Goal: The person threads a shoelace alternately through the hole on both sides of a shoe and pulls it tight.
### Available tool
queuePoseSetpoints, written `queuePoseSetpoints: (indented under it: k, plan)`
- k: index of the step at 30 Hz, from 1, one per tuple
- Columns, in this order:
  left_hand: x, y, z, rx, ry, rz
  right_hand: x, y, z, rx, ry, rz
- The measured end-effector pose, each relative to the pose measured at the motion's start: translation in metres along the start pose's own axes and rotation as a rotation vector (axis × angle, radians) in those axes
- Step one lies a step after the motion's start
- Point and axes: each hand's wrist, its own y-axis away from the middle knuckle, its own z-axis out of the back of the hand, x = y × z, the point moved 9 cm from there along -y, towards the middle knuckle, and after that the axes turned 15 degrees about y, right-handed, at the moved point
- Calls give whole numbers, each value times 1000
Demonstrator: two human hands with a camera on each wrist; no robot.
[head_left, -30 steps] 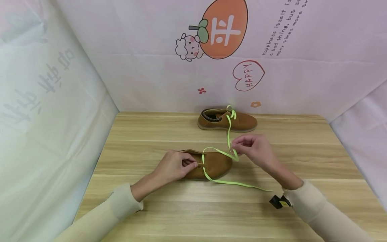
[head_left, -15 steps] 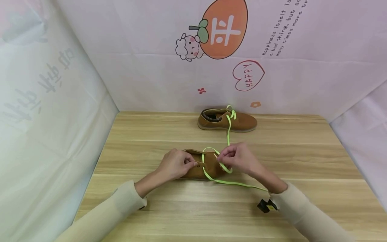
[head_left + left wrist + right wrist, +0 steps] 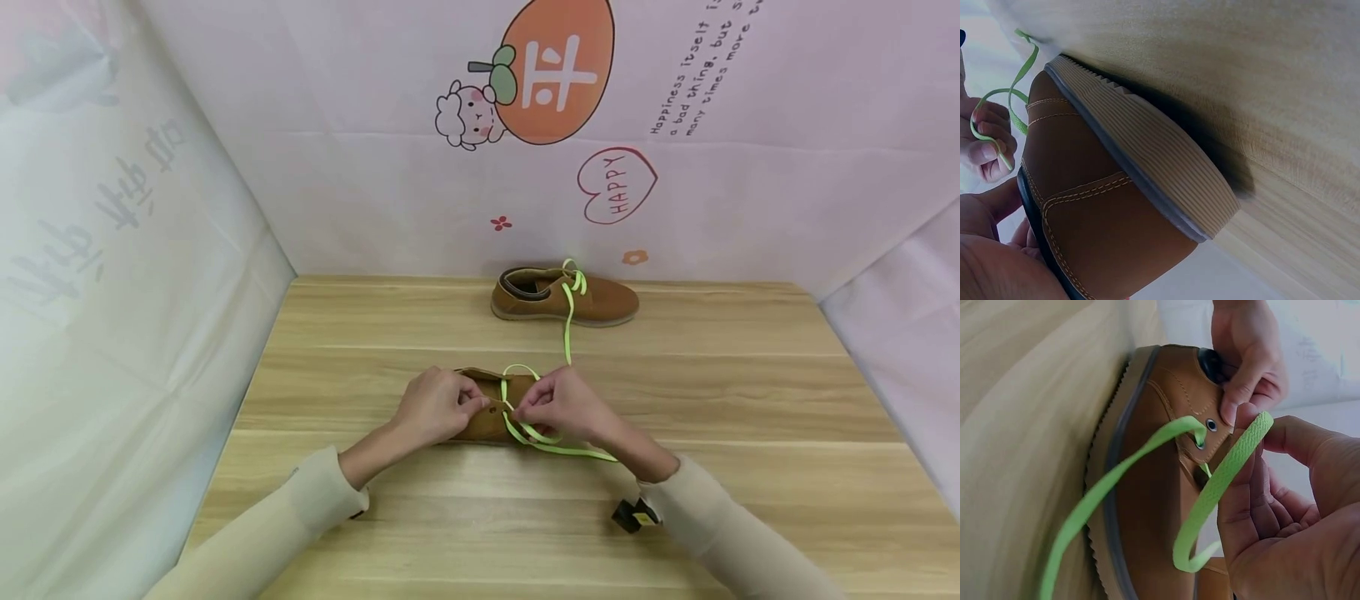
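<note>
A brown shoe (image 3: 480,427) lies on the wooden table, toe to the right, its ribbed sole (image 3: 1154,156) showing in the left wrist view. My left hand (image 3: 435,406) pinches the edge of its near eyelet flap, beside an uncovered eyelet (image 3: 1211,425). My right hand (image 3: 564,406) pinches a bright green shoelace (image 3: 1225,478) near its end, close over the flap and near my left fingertips. From the right hand the lace loops back toward the shoe. The lace's other end comes out of a lower eyelet and trails right along the table, partly under the right forearm.
Behind stands a second brown shoe (image 3: 611,302) with green laces, one lace end (image 3: 567,333) hanging toward the front. A printed white cloth (image 3: 375,192) rises at the table's back edge. A small black device (image 3: 634,515) sits at the right cuff.
My right hand has moved left and slightly nearer with the lace end, from beyond the toe to the eyelet flap. My left hand has stayed nearly still on the flap.
</note>
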Motion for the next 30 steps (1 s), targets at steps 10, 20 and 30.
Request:
queuePoseSetpoints:
  k: [10, 20, 30]
  plan:
    - [1, 1, -1, -1, -8, 4, -2, -3, -21, 63, 11, -7]
    - [0, 0, -1, -3, 4, -7, -3, -7, -25, 10, 84, -10]
    - [0, 0, 1, -11, 16, -4, -2, -10, -25, -40, 94, -23]
